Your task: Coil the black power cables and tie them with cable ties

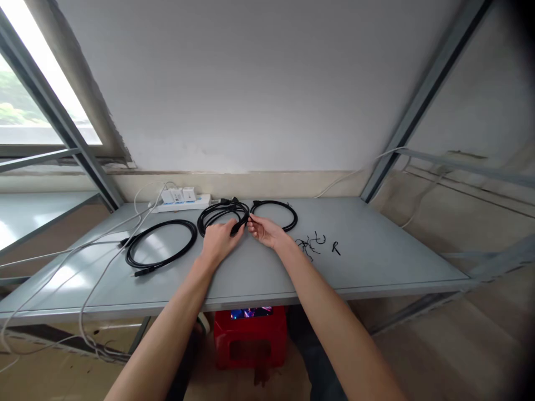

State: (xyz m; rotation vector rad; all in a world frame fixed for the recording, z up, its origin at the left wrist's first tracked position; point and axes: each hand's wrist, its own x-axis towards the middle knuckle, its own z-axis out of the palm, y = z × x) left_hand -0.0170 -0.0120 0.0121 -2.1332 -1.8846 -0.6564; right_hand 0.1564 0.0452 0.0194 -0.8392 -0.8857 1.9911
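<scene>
A bundle of coiled black cables [221, 207] lies on the table at the middle. My left hand [221, 239] is closed on the bundle's near right side, where a dark connector end shows by the thumb. Just to the right, my right hand [265, 229] pinches at the bundle's edge; what sits between its fingertips is thin, dark and too small to name. Behind my right hand rests another coiled black cable [295, 214]. A third black cable [194, 236] forms a wide loop to the left. Several short black ties [308, 244] lie scattered to the right.
A white power strip [179, 203] with plugged-in chargers stands at the back left, and white cords [112, 245] trail over the table's left side. Metal posts [387, 142] frame the grey table [376, 262]. Below it is a red stool [251, 328] bearing a lit phone [251, 313].
</scene>
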